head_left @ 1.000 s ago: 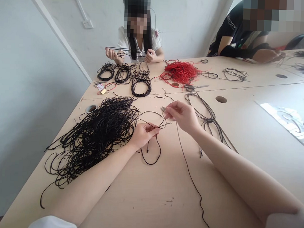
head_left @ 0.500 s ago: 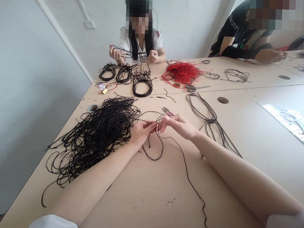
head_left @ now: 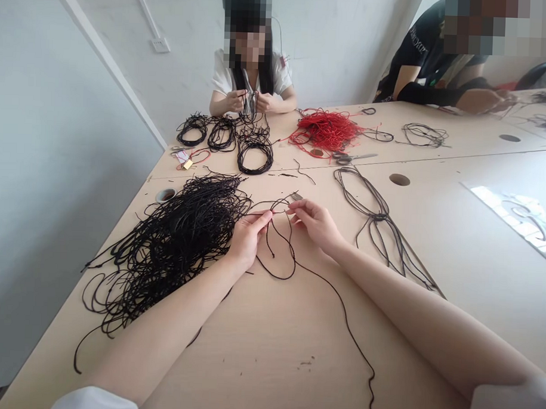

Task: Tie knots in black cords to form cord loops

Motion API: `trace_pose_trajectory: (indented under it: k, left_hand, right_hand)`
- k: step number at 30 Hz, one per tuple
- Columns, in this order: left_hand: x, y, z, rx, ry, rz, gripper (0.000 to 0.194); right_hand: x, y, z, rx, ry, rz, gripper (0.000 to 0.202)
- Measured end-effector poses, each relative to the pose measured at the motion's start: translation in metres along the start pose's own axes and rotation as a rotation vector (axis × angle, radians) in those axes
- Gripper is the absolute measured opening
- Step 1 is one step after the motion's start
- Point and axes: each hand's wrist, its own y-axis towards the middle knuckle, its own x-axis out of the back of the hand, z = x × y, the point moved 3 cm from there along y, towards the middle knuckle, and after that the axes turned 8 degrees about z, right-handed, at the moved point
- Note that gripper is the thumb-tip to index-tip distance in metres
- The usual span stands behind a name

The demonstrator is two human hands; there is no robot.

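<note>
Pinched between the thumb and fingers of my left hand (head_left: 249,236) is a thin black cord (head_left: 277,278), looped below the fingers. My right hand (head_left: 315,224) is closed on a strand of the same cord, a short way to the right. One long tail runs from the loop down the table to its near edge. Just beyond my right fingers, the metal tip of a small tool (head_left: 296,196) shows; the rest is hidden behind the hand. Left of my left hand lies a large tangled heap of black cords (head_left: 186,231).
Across the table a person (head_left: 254,78) handles black cord behind several coiled black bundles (head_left: 255,156). A red cord pile (head_left: 324,132), scissors (head_left: 353,158) and a tied black bundle (head_left: 380,217) lie on the tabletop (head_left: 267,359). Another person (head_left: 439,73) works at the far right.
My hands have drawn apart slightly, the left moving left and the right moving right, with cord between them. The person opposite has brought both hands closer together.
</note>
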Motion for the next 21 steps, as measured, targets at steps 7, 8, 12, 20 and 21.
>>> trace_pose_trajectory:
  k: [7,8,12,20,21]
  left_hand:
    - [-0.001,-0.001,0.002,-0.033,0.018,0.041,0.017]
    - [-0.001,-0.001,0.002,-0.039,0.014,0.046,0.016]
    - [-0.001,-0.001,0.003,-0.048,0.039,0.006,0.018]
    - [-0.005,-0.006,0.004,0.027,0.237,0.084,0.026]
    - [-0.007,-0.007,0.004,0.025,0.264,0.136,0.026]
  right_hand:
    - [-0.006,-0.005,0.013,0.165,-0.313,0.141,0.028]
    - [-0.007,-0.005,0.013,0.157,-0.337,0.150,0.027]
    - [-0.009,-0.008,0.011,0.110,-0.398,0.088,0.020]
    - [-0.004,-0.019,0.030,0.350,-0.446,-0.206,0.016]
    - [-0.005,-0.019,0.031,0.360,-0.446,-0.191,0.017]
